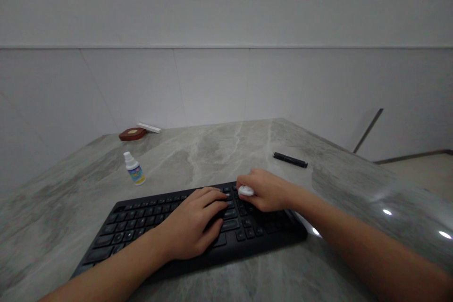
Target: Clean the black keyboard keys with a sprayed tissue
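Note:
A black keyboard [141,217] lies on the marbled grey table, slanted a little across the view. My left hand [196,219] rests on its right-middle keys, fingers extended and apart, holding nothing. Just to the right, my right hand [264,189] is closed on a small white wad [246,190], which looks like tissue or cotton. That hand is over the keys near the keyboard's far edge, with the wad showing between thumb and fingers. Whether the wad touches the keys is hard to make out. My right hand and wrist cover part of the number pad.
A small white bottle with a colourful label [135,170] stands beyond the keyboard on the left. Behind it are a reddish-brown case [132,134] and a flat white strip [149,128]. A black pen [290,159] lies at right on the table [212,151], whose far edge meets a wall.

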Demonstrator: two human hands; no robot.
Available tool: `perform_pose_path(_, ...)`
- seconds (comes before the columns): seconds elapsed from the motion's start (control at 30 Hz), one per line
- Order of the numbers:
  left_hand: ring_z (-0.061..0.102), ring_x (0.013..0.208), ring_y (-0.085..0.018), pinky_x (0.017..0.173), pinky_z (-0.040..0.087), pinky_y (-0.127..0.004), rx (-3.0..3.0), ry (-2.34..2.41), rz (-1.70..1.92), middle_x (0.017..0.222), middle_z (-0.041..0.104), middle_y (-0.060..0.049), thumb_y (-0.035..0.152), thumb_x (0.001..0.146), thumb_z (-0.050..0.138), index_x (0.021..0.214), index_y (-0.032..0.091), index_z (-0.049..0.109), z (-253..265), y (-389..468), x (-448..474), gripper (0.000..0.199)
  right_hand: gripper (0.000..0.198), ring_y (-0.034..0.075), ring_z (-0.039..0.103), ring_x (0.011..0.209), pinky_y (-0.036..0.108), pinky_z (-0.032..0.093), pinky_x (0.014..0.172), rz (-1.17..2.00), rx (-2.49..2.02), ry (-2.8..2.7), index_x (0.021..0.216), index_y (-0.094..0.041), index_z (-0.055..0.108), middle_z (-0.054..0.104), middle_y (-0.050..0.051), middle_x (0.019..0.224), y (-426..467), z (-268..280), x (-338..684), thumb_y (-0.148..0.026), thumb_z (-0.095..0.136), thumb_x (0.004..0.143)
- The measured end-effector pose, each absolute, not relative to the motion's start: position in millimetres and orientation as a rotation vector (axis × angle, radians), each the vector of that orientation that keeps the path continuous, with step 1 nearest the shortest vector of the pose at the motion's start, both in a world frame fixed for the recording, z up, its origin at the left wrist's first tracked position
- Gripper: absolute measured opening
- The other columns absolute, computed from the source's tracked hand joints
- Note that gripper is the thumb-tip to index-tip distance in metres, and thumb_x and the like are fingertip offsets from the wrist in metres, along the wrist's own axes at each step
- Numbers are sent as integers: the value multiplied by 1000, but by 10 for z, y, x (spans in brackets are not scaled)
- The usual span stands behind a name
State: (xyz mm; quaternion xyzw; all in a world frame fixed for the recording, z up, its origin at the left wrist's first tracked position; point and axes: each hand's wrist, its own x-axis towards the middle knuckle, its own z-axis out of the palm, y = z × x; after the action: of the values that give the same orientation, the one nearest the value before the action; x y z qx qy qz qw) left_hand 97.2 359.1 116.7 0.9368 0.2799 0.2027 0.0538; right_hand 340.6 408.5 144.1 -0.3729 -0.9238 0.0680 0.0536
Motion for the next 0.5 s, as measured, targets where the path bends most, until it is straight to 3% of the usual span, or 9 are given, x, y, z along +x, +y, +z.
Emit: perform_pose_path(0.5, 53, 123, -27, 106, 46, -48, 2852, 849, 623, 126, 61, -12, 14, 91, 49, 123, 15, 59, 1169, 3583, 967, 34, 15, 21, 63, 81, 30, 40, 73, 206, -1191, -2604, 97, -18, 65, 71, 8, 86, 4109, 1363, 3379, -26, 54, 92)
